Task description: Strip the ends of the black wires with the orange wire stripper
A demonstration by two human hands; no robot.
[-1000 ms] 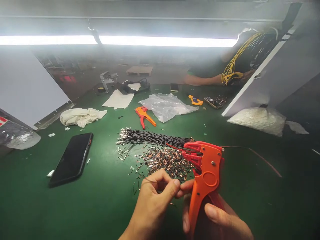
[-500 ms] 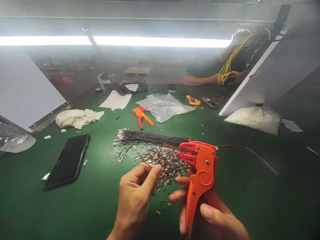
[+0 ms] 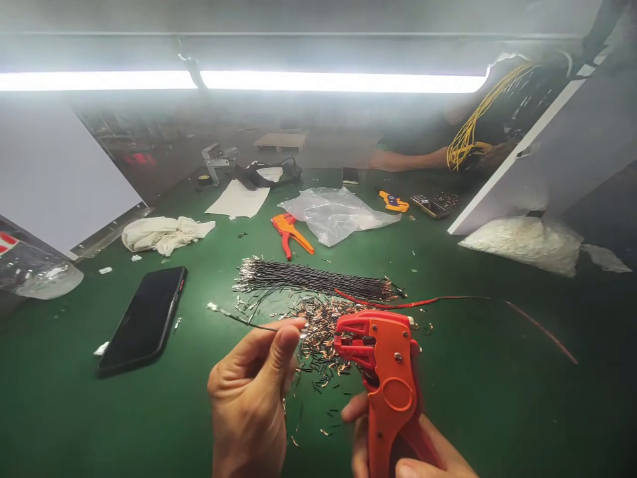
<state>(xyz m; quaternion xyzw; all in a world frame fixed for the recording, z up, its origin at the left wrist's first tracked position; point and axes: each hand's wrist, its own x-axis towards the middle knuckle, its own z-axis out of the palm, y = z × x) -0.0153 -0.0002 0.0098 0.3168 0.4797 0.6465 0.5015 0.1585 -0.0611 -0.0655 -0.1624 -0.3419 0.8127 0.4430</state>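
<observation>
Fingers (image 3: 281,342) of left hand (image 3: 249,398) pinched narrow on 1 thin black wire (image 3: 239,319), metal-tipped end (image 3: 213,307) sticking out leftward, just in front of the heap of short copper-coloured cut wire ends (image 3: 326,332). Right hand (image 3: 423,455), at the bottom edge right of that heap, wrapped around the grips of an orange plastic hand-held wire stripper (image 3: 385,378); nose pointing left toward the heap, nothing visible between the blades. Whether the grips are squeezed fully: cannot tell, palm mostly cut off by the frame.

Behind the heap: bundle of long dark wires with bright metal ends (image 3: 313,279), 1 loose red wire (image 3: 448,300) trailing off to the right. Left of the heap: black smartphone, screen dark (image 3: 144,318).

Possible trouble, as judgement only: wire held by a light 2-finger pinch far from its tip, so likely to flex or slip when fed into the stripper nose, giving a crooked or over-long strip. Fingertips close to the blades on approach, hence risk of a nip. Scattered offcuts under both hands, easy to drag into the finished bundle or to prick skin.

Writing and brands: none readable; only a scrap of red-and-white label (image 3: 6,240) far left of the heap, illegible.
</observation>
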